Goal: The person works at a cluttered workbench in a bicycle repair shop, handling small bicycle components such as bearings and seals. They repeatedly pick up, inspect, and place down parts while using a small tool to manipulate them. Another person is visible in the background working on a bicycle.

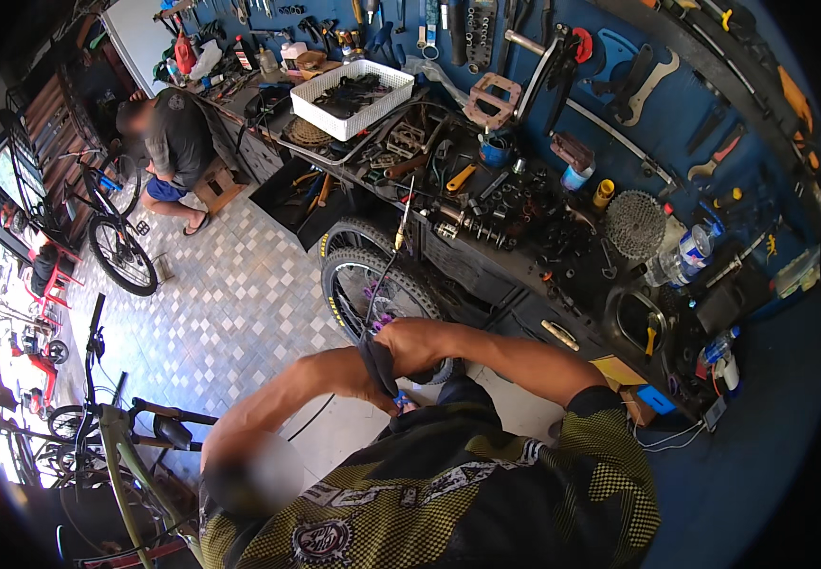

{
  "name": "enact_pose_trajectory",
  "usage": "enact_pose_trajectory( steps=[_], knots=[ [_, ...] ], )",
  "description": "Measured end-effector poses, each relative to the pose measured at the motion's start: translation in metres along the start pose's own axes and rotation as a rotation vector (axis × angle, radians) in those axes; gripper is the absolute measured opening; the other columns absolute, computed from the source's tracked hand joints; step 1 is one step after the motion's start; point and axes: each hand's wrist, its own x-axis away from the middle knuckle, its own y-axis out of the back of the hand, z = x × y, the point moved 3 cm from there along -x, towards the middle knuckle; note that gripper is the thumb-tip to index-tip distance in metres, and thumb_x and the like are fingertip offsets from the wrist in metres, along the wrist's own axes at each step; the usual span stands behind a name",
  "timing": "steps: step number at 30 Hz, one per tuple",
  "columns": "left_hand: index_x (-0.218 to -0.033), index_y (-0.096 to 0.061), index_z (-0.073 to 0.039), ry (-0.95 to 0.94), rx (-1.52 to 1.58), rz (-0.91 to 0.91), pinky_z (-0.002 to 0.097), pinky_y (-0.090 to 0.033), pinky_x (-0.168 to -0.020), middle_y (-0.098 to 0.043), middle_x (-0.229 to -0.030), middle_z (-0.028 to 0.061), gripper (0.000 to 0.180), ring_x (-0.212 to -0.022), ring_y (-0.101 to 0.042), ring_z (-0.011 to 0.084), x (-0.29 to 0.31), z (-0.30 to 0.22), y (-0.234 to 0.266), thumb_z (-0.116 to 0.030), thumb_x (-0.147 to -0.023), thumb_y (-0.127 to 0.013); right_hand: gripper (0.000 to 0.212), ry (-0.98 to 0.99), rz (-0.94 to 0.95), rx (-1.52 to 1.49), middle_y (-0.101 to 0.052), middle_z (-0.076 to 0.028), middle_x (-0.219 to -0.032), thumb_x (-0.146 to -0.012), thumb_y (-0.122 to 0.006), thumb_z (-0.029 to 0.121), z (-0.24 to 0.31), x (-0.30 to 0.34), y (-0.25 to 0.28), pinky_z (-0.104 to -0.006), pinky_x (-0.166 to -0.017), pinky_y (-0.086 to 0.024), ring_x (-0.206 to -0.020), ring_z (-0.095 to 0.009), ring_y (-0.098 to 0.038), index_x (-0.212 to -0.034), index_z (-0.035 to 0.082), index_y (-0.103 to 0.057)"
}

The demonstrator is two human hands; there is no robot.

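My two hands meet in front of my chest, above the tiled floor. My left hand point(352, 372) is closed on a dark cloth point(379, 368) that hangs between the hands. My right hand point(422, 341) is a fist pressed against the cloth, and it seems to grip a thin cable point(387, 270). The cable rises from the hands toward the workbench and ends in a yellowish tip. A small blue-purple piece point(399, 404) shows just under the hands. Behind the cable, a knobby bicycle wheel point(342, 275) leans on the bench.
A cluttered workbench point(524, 237) with a white basket point(354, 95), a sprocket cassette point(635, 224) and a water bottle point(681, 256) stands under a blue tool wall. Another person point(175, 142) sits by a bicycle point(118, 242) far left. A green bicycle frame point(118, 455) is lower left.
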Motion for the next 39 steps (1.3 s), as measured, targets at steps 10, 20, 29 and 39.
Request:
enact_pose_trajectory(
  steps=[10, 20, 29, 39],
  knots=[
    [-0.103, -0.075, -0.013, -0.176, -0.915, -0.677, 0.0421, -0.060, -0.067, -0.074, -0.093, 0.0140, 0.021, -0.075, -0.075, 0.0309, 0.037, -0.021, 0.002, -0.027, -0.089, -0.068, 0.036, 0.040, 0.128, -0.587, -0.074, -0.006, -0.093, -0.083, -0.080, 0.031, 0.000, 0.032, 0.015, -0.0294, -0.079, -0.052, -0.084, -0.012, -0.066, -0.105, 0.004, -0.074],
    [-0.160, -0.031, -0.003, -0.310, 0.738, -0.796, 0.0401, -0.037, -0.118, -0.047, -0.154, 0.0214, 0.096, -0.144, -0.045, 0.0251, -0.012, 0.161, -0.008, -0.074, -0.098, -0.044, 0.117, 0.429, -0.553, 0.598, -0.047, -0.024, -0.148, -0.073, -0.067, 0.083, 0.041, 0.035, 0.026, -0.0500, -0.115, -0.034, -0.142, -0.040, -0.041, -0.149, -0.002, -0.043],
    [-0.118, -0.065, -0.011, -0.242, 0.382, -1.566, 0.0455, -0.045, -0.094, -0.064, -0.109, 0.0128, 0.037, -0.108, -0.059, 0.0305, -0.102, 0.106, -0.010, -0.042, -0.099, -0.057, 0.027, 0.531, -0.886, -0.513, -0.070, -0.005, -0.070, -0.101, -0.067, 0.023, 0.004, -0.051, 0.016, -0.0327, -0.058, -0.051, -0.066, -0.014, -0.067, -0.081, 0.005, -0.071],
    [-0.086, -0.068, -0.006, -0.232, 0.589, -1.314, 0.0331, -0.049, -0.066, -0.065, -0.073, -0.0031, 0.029, -0.070, -0.053, 0.0056, -0.070, 0.105, -0.011, -0.032, -0.091, -0.079, 0.081, 0.262, -0.468, -1.819, -0.062, -0.011, -0.080, -0.086, -0.039, 0.090, -0.035, -0.041, 0.015, -0.0374, -0.085, -0.051, -0.081, -0.025, -0.061, -0.083, 0.011, -0.057]
  ],
)
